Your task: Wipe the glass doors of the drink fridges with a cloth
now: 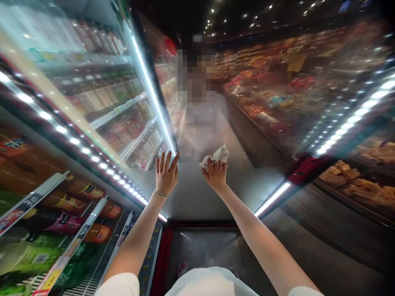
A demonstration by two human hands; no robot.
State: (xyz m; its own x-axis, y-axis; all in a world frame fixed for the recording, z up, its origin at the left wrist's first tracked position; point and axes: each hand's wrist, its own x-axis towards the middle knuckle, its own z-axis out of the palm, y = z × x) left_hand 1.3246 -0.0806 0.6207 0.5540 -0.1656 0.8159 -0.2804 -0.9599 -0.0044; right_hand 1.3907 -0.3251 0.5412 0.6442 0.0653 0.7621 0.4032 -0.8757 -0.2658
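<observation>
Both my arms reach forward to the glass door (197, 123) of a drinks fridge. My left hand (166, 174) lies flat on the glass with its fingers stretched up, a thin green band on its wrist. My right hand (215, 174) is closed on a crumpled white cloth (217, 156) and presses it against the glass. The glass between and above my hands looks misted. A person's blurred reflection shows in the glass above my hands.
Lit shelves of bottled drinks (55, 230) fill the open fridge at my left, with price strips (27, 203) along their edges. More bottles (101, 94) stand behind the glass at upper left. Store displays (293, 82) reflect at right. A red door frame (200, 224) runs below.
</observation>
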